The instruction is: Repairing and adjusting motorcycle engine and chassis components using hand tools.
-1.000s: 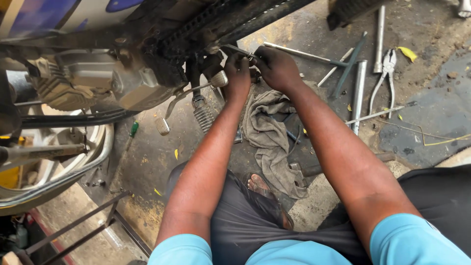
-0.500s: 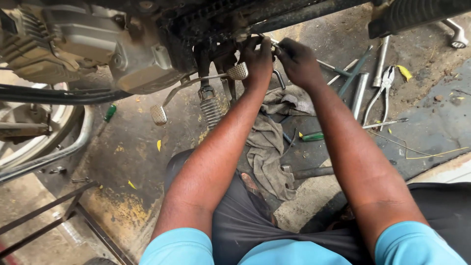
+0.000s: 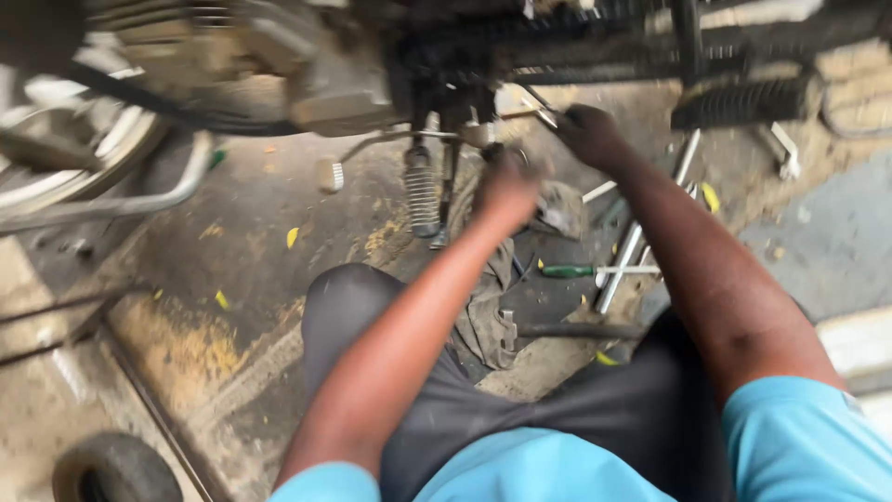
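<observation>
hands under motorcycle [image 3: 353, 65]; right hand [image 3: 590, 135] grips thin metal tool [image 3: 534, 100]; left hand [image 3: 506, 186] blurred (grip unclear)

The person wears a light blue, short-sleeved shirt of smooth fabric; both sleeves end above the elbow, leaving the forearms bare. The lap and raised knee are covered by dark grey, slightly shiny trousers that crease across the thigh. The bare left hand [image 3: 506, 186] and the bare right hand [image 3: 590, 135] carry no gloves, rings or watch that can be made out, though both are blurred. A small pale mark sits on the right sleeve's edge.
</observation>
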